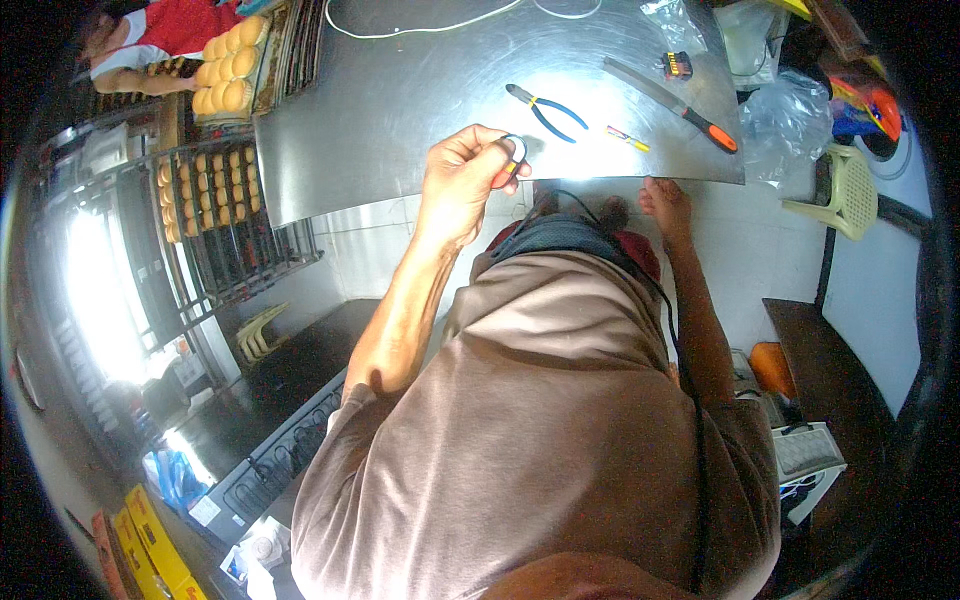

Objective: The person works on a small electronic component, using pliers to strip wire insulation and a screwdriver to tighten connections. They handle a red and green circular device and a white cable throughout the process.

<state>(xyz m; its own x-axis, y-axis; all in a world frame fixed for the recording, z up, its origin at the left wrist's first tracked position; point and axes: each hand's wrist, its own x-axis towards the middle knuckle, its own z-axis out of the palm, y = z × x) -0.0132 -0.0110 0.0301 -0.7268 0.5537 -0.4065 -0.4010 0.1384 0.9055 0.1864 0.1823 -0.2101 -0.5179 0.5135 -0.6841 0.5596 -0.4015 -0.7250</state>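
Note:
Over the near edge of the metal table [420, 110], my left hand [465, 175] pinches a small round roll [517, 152], white in the middle with a dark rim and a bit of yellow; it looks like a tape roll. My right hand [668, 210] is at the table's near edge, to the right of my body, with its fingers curled; whether they hold anything is hidden. On the tabletop between and beyond my hands lie pliers [547, 112] with blue and yellow handles, spread apart. A small yellow and red stick-like thing [628, 138] lies right of them.
A long flat blade with an orange handle [718, 136] and a small black and yellow block [677, 66] lie farther right. Clear plastic bags [788, 115] and a pale stool [848, 192] stand right. Racks of buns [210, 190] and another person's arm [145, 82] are left.

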